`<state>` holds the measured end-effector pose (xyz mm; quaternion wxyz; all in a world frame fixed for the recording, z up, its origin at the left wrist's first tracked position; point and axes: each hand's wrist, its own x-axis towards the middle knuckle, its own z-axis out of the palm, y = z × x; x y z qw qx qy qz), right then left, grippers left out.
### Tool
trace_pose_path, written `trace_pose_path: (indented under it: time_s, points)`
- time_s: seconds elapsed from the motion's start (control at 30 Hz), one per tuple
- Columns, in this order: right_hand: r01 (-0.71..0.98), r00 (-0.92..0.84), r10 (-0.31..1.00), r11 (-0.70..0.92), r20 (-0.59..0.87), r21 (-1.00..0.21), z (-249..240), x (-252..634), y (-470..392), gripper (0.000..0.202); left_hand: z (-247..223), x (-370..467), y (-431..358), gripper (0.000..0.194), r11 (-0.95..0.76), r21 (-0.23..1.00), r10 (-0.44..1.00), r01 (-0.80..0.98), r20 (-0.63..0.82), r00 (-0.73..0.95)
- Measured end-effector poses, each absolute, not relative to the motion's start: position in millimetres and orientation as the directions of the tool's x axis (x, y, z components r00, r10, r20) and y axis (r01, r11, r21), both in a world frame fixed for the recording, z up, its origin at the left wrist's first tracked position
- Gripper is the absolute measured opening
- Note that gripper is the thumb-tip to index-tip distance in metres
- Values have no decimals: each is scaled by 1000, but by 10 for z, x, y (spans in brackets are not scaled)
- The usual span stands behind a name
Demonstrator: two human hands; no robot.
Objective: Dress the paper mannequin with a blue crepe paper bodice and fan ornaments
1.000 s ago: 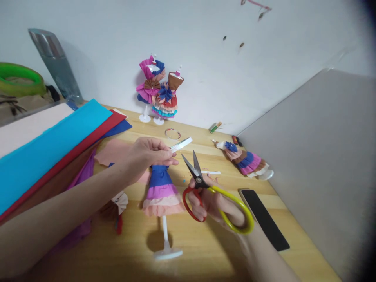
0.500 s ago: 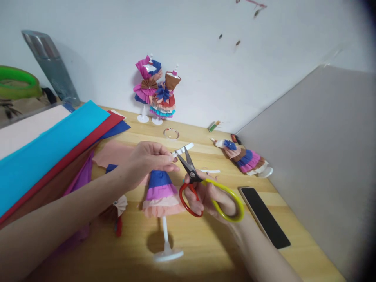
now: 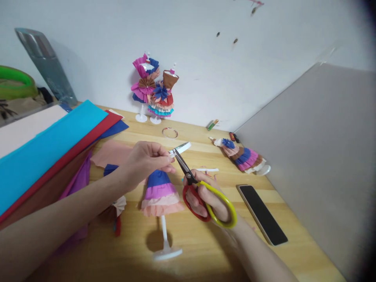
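Note:
Between thumb and fingers, my left hand pinches a narrow white strip that sticks out to the right. My right hand has its fingers through the red and yellow handles of a pair of scissors. The dark blades are nearly closed across the strip, close to my left fingertips. Just below my left hand, a small dress form wears a tiered crepe paper skirt of blue, purple and pale pink. Its upper part is hidden behind my left hand.
Crepe paper sheets are piled at left. Two dressed mini forms stand by the wall; another form lies at right. A phone, a ring-shaped band, a white strip and a bottle are also around.
The scissor blades have closed from wide apart to nearly together over the white strip. The handles have come closer together. My left hand keeps its pinch.

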<state>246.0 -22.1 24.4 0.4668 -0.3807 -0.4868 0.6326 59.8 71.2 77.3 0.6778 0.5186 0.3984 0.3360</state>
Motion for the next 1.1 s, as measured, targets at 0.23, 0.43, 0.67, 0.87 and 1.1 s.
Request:
trace_pose_path:
  time_s: [0.23, 0.43, 0.67, 0.87, 1.1]
  points:
    - [-50, -219, 975, -61, -49, -997, 301, 2498, -321, 43, 754, 615, 711, 15, 227, 973, 876, -29, -191, 444]
    - [534, 66, 998, -34, 2, -845, 320, 2821, -697, 30, 776, 577, 773, 15, 65, 998, 946, -15, -57, 320]
    - [876, 217, 943, -303, -254, -377, -14, 2915, -983, 33, 790, 573, 781, 13, 0, 1000, 948, -19, 6, 319]
    - [930, 136, 938, -232, -320, -284, -36, 2886, -988, 24, 822, 565, 753, 11, -64, 998, 938, -6, 62, 340]
    - [988, 143, 920, -151, -364, 7, 145, 2792, -904, 14, 826, 540, 743, 9, -126, 992, 925, -2, 119, 360]
